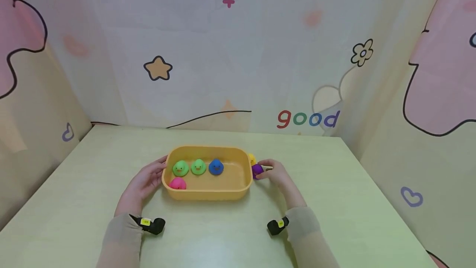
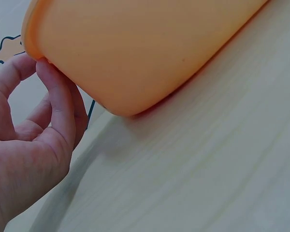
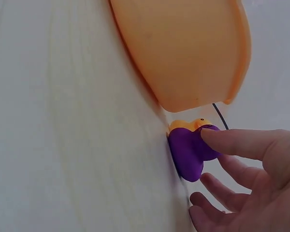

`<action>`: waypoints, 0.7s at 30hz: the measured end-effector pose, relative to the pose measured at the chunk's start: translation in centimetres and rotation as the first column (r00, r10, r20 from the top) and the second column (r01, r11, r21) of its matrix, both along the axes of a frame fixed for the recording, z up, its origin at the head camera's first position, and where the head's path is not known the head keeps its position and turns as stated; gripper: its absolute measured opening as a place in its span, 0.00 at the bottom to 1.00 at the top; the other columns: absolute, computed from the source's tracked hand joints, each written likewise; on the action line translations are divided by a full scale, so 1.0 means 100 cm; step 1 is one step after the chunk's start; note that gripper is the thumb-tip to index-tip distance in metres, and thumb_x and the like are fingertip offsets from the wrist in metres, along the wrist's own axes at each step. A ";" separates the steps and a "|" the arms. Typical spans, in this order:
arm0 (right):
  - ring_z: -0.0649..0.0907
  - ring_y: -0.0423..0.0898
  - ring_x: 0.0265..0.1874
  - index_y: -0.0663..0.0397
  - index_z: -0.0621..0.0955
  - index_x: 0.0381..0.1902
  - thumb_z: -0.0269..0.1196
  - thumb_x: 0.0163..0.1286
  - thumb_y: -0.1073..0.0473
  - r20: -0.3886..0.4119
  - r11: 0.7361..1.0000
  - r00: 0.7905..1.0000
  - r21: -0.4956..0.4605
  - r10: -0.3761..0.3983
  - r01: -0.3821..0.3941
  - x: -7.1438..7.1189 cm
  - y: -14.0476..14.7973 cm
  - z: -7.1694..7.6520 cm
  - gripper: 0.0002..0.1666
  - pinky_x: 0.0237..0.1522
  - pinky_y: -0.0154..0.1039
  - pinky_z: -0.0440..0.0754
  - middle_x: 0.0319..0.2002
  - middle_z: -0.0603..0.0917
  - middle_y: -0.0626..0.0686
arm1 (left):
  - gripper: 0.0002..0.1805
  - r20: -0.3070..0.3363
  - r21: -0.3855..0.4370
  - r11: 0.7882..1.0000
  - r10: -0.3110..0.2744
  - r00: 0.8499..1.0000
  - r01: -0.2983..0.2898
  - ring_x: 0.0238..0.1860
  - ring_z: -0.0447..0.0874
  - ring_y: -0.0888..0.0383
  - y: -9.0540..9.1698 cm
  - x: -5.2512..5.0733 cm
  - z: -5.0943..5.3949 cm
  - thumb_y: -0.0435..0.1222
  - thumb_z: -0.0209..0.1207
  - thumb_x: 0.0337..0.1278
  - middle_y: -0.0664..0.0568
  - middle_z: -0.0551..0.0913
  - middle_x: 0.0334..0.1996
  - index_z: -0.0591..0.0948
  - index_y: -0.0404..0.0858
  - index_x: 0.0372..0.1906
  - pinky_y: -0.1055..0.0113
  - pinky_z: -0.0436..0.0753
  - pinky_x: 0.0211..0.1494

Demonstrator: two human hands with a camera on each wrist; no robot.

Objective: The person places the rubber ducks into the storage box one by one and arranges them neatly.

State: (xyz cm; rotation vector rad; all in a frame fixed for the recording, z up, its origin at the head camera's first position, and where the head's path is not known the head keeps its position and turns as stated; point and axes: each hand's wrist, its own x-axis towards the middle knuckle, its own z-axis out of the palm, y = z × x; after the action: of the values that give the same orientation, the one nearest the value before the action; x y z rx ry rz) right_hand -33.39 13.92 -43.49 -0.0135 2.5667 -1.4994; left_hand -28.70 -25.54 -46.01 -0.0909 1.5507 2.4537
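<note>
A yellow-orange plastic tub [image 1: 232, 177] sits on the table. Inside it are two green toy ducks, one at the left [image 1: 180, 168] and one beside it [image 1: 198, 167], plus a blue duck [image 1: 216, 167] and a pink duck [image 1: 178, 183]. My left hand [image 1: 146, 180] holds the tub's left end, thumb and finger pinching under the rim [image 2: 34, 29]. Just outside the right end, my right hand [image 1: 279, 178] pinches a purple duck [image 3: 186, 152] by its head between thumb and forefinger, the other fingers loosely bent. Against that duck stands a yellow duck [image 1: 252, 159], mostly hidden in the right wrist view.
The pale table [image 1: 212, 235] reaches back to a printed cloth backdrop [image 1: 201, 32], with cloth walls on both sides. A black camera is strapped to each wrist, one on the left [image 1: 153, 225] and one on the right [image 1: 277, 226].
</note>
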 end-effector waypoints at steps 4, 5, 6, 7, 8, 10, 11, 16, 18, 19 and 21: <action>0.75 0.60 0.58 0.67 0.78 0.54 0.70 0.53 0.71 -0.036 1.000 0.999 0.028 0.010 -0.009 0.002 -0.003 -0.002 0.29 0.64 0.57 0.69 0.59 0.77 0.64 | 0.35 -0.005 0.000 1.000 -0.004 1.000 0.004 0.44 0.81 0.69 -0.001 0.000 -0.002 0.32 0.46 0.72 0.63 0.81 0.45 0.47 0.35 0.78 0.77 0.81 0.49; 0.76 0.60 0.57 0.67 0.78 0.54 0.70 0.53 0.71 -0.041 0.999 0.999 0.031 0.005 -0.003 0.002 -0.004 -0.003 0.28 0.64 0.56 0.70 0.58 0.78 0.64 | 0.35 -0.007 0.001 1.000 -0.005 1.000 0.005 0.44 0.81 0.69 -0.001 0.000 -0.002 0.32 0.46 0.72 0.63 0.81 0.45 0.47 0.35 0.78 0.77 0.81 0.49; 0.76 0.60 0.57 0.67 0.78 0.53 0.70 0.53 0.71 -0.046 0.999 0.999 0.038 -0.003 0.005 0.001 -0.004 -0.004 0.27 0.64 0.56 0.71 0.57 0.78 0.64 | 0.35 -0.008 0.001 1.000 -0.004 1.000 0.004 0.44 0.81 0.69 -0.001 0.000 -0.002 0.32 0.47 0.72 0.63 0.81 0.45 0.47 0.34 0.78 0.77 0.81 0.49; 0.76 0.59 0.57 0.67 0.78 0.53 0.70 0.54 0.71 -0.049 0.999 0.999 0.044 -0.008 0.010 0.000 -0.005 -0.005 0.27 0.64 0.55 0.71 0.57 0.79 0.64 | 0.35 -0.007 0.001 1.000 -0.003 1.000 0.003 0.44 0.81 0.69 -0.001 0.000 -0.002 0.32 0.47 0.72 0.63 0.82 0.44 0.47 0.34 0.78 0.77 0.82 0.49; 0.76 0.59 0.57 0.67 0.78 0.53 0.70 0.54 0.71 -0.047 0.999 0.999 0.049 -0.018 0.020 -0.001 -0.006 -0.007 0.26 0.64 0.55 0.71 0.56 0.79 0.64 | 0.35 -0.006 0.003 1.000 -0.003 1.000 0.003 0.45 0.81 0.68 -0.001 0.000 -0.002 0.32 0.47 0.72 0.63 0.82 0.44 0.47 0.35 0.78 0.77 0.82 0.49; 0.76 0.58 0.56 0.67 0.78 0.52 0.70 0.54 0.72 -0.053 0.998 0.998 0.052 -0.031 0.033 -0.001 -0.006 -0.009 0.26 0.63 0.54 0.71 0.55 0.80 0.63 | 0.35 -0.002 0.008 1.000 -0.004 1.000 0.004 0.45 0.81 0.68 -0.001 0.000 -0.001 0.32 0.47 0.72 0.63 0.82 0.44 0.47 0.35 0.78 0.77 0.82 0.49; 0.76 0.57 0.55 0.67 0.78 0.52 0.70 0.54 0.72 -0.056 0.998 0.998 0.050 -0.039 0.042 -0.002 -0.007 -0.010 0.25 0.63 0.53 0.72 0.54 0.80 0.63 | 0.35 0.000 0.011 1.000 -0.004 1.000 0.004 0.45 0.81 0.68 -0.001 0.000 -0.001 0.32 0.47 0.72 0.63 0.82 0.44 0.47 0.35 0.78 0.77 0.82 0.50; 0.77 0.54 0.50 0.69 0.79 0.50 0.70 0.55 0.71 -0.070 0.998 0.996 0.045 -0.048 0.051 -0.002 -0.009 -0.011 0.23 0.60 0.49 0.73 0.49 0.81 0.63 | 0.35 0.000 0.014 1.000 -0.007 1.000 0.007 0.45 0.82 0.68 0.000 -0.001 -0.001 0.32 0.47 0.72 0.62 0.82 0.44 0.47 0.35 0.78 0.76 0.82 0.50; 0.76 0.55 0.50 0.68 0.78 0.50 0.69 0.57 0.70 -0.058 0.998 0.997 0.044 -0.044 0.047 -0.002 -0.008 -0.010 0.22 0.61 0.50 0.73 0.49 0.81 0.63 | 0.35 0.002 0.012 1.000 -0.005 1.000 0.005 0.44 0.82 0.68 0.001 -0.002 -0.001 0.31 0.47 0.72 0.62 0.83 0.44 0.48 0.35 0.78 0.77 0.82 0.49; 0.76 0.55 0.51 0.68 0.78 0.51 0.69 0.58 0.69 -0.051 0.998 0.998 0.043 -0.043 0.045 -0.002 -0.008 -0.010 0.22 0.62 0.51 0.73 0.50 0.81 0.63 | 0.35 0.003 0.013 1.000 -0.001 1.000 0.001 0.44 0.82 0.68 0.001 -0.002 -0.001 0.31 0.47 0.72 0.62 0.83 0.43 0.49 0.35 0.78 0.77 0.82 0.49; 0.76 0.57 0.54 0.67 0.77 0.52 0.67 0.61 0.67 -0.034 0.999 0.999 0.037 -0.036 0.037 -0.002 -0.007 -0.008 0.21 0.64 0.54 0.71 0.52 0.80 0.63 | 0.35 0.006 0.015 1.000 -0.002 1.000 0.002 0.44 0.82 0.68 0.001 -0.001 0.000 0.31 0.47 0.72 0.62 0.83 0.43 0.48 0.35 0.78 0.77 0.82 0.49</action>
State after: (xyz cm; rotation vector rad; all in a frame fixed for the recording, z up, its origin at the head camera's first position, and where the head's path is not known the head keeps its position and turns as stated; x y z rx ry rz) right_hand -33.60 13.26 -44.27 0.0133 2.6342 -1.4750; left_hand -28.84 -25.43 -46.04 -0.0942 1.5293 2.4606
